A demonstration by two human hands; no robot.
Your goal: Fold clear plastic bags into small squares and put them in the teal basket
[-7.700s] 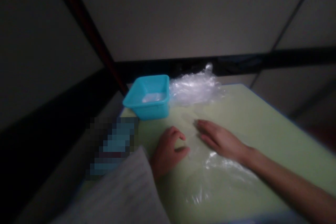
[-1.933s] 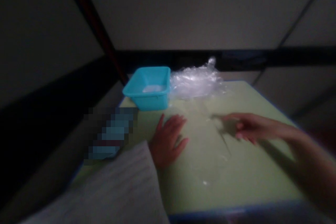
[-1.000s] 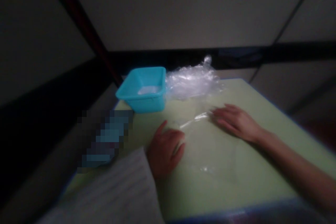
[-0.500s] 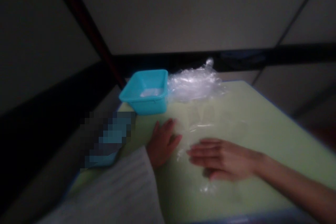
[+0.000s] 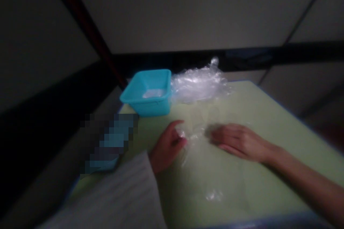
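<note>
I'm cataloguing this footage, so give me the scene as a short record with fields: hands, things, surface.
Left hand: curled around part of a thin, clear plastic film; firmness of grip unclear
Right hand: near the film's crinkled part; contact unclear
Container: turquoise rectangular plastic basket, whitish item inside
Right of basket: crumpled heap of clear, shiny plastic
Surface: pale yellow-green, blue-edged table

On the table (image 5: 271, 118), the basin (image 5: 153, 108) stood at the far left corner, a heap of plastic film (image 5: 199, 86) just to its right. Nearer, a plastic sheet (image 5: 212, 171) lay between the left hand (image 5: 167, 147) and the right hand (image 5: 240, 142). An object (image 5: 113, 143), too obscured to identify, lay before the basin, at left.
</note>
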